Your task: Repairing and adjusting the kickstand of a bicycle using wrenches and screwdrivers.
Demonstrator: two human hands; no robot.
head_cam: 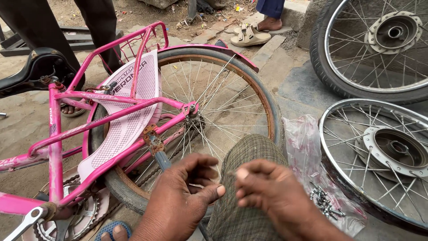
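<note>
Head view: at the far left edge a black saddle [33, 69] tops the pink bicycle frame [102, 120], whose tubes slope down to the chainring [80, 214] at the bottom edge. The rear wheel [209, 111] fills the middle, its tyre rim ending just above the person's checked knee [247, 178]. The left hand [180, 201] is curled, fingers bent toward the thumb, right beside the spokes [209, 134]; I cannot tell whether it pinches anything. The right hand [272, 192] is loosely closed, fingertips nearly meeting the left's, over the knee. Right of it lies a plastic bag [307, 147] with small metal parts [325, 203], touching a bare spoked rim [379, 156]. Another wheel [379, 44] leans behind, leaving only a narrow strip of ground [298, 89] open.
</note>
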